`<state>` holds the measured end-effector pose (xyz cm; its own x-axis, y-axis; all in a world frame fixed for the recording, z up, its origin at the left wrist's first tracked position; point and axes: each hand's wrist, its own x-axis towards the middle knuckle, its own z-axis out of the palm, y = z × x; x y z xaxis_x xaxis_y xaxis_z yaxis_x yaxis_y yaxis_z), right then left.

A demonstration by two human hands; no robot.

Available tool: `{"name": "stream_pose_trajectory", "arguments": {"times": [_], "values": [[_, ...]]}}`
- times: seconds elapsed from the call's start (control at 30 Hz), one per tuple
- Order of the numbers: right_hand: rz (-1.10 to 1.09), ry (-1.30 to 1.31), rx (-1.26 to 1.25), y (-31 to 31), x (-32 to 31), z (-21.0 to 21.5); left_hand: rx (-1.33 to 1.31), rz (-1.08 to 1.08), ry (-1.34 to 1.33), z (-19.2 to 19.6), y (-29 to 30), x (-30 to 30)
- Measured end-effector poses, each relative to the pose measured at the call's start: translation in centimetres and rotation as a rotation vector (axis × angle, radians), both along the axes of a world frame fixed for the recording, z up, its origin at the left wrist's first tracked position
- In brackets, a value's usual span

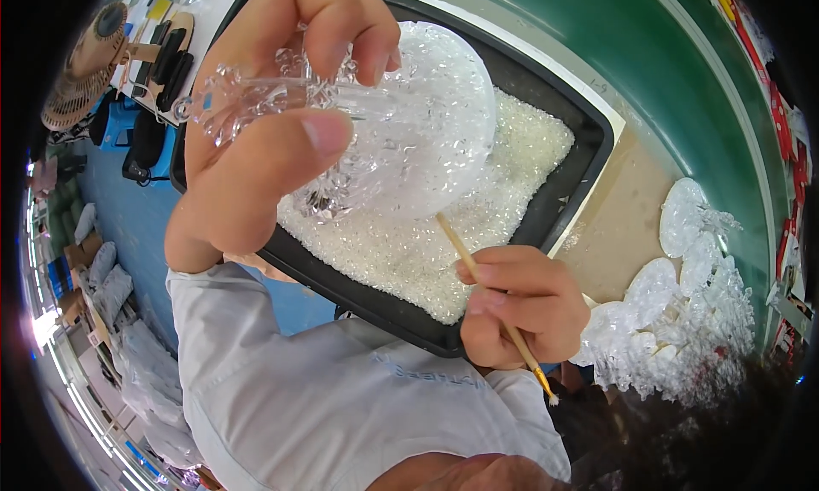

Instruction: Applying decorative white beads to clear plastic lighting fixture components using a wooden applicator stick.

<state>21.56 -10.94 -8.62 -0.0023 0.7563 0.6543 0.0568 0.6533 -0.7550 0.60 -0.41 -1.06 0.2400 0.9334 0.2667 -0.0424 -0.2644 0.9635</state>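
On my feed, left fingers (331,22) closed on clear ornament (435,124), upper left, right fingers (522,275) gripping brush (458,245); slack left pinch could drop ornament, scattering beads (367,265).

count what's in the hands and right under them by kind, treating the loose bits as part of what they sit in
Clear piece with round disc, in left hand: 1
Brush, in right hand: 1
Black tray of clear bits: 1
Total: 3
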Motion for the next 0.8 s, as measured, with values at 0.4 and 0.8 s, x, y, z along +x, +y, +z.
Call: {"name": "stream_pose_trajectory", "arguments": {"times": [0.4, 0.8], "values": [[-0.04, 0.239, 0.04, -0.3, -0.4, -0.8, 0.024, -0.029, 0.042, 0.2, -0.2, 0.1], [-0.052, -0.035, -0.009, 0.2, -0.6, 0.4, 0.06, -0.042, 0.175, 0.7, -0.3, -0.2]]}}
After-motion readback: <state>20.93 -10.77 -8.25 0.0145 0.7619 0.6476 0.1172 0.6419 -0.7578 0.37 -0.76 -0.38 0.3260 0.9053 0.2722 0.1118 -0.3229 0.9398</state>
